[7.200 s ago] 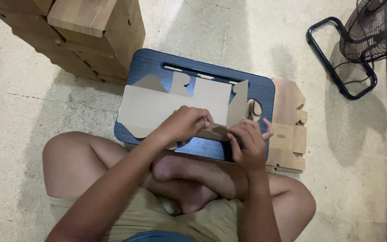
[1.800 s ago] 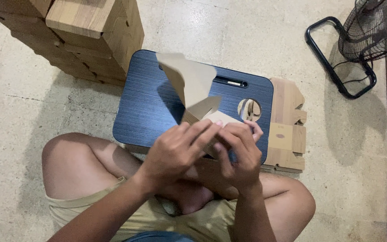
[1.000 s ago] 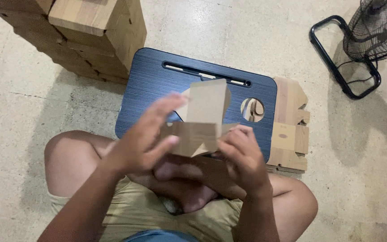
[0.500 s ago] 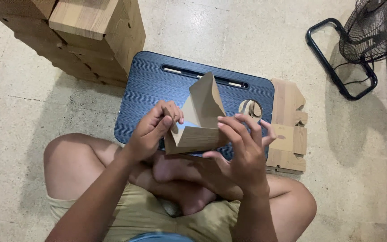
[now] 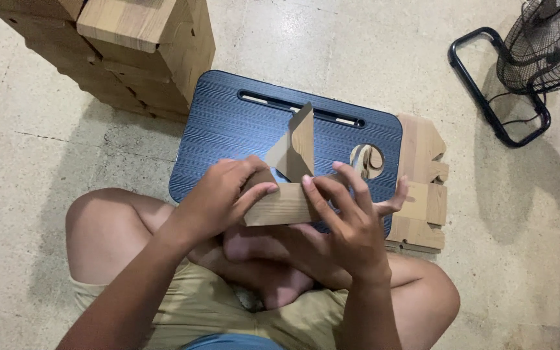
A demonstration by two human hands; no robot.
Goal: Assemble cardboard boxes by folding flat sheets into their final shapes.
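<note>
together left hand (image 5: 225, 198), right hand (image 5: 345, 217) grasping cardboard box (image 5: 286, 194) between them.

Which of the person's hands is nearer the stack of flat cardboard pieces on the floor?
Right. The right hand is just left of the cardboard stack; the left hand is farther left.

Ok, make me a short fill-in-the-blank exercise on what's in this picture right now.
1. Both hands, the left hand and right hand, hold a folded piece of ____.
2. The cardboard box is held above a dark ____ lap tray.
3. A black ____ stands at the top right corner.
4. The person sits on the floor with legs ____.

Missing words: cardboard; blue; fan; crossed
</note>
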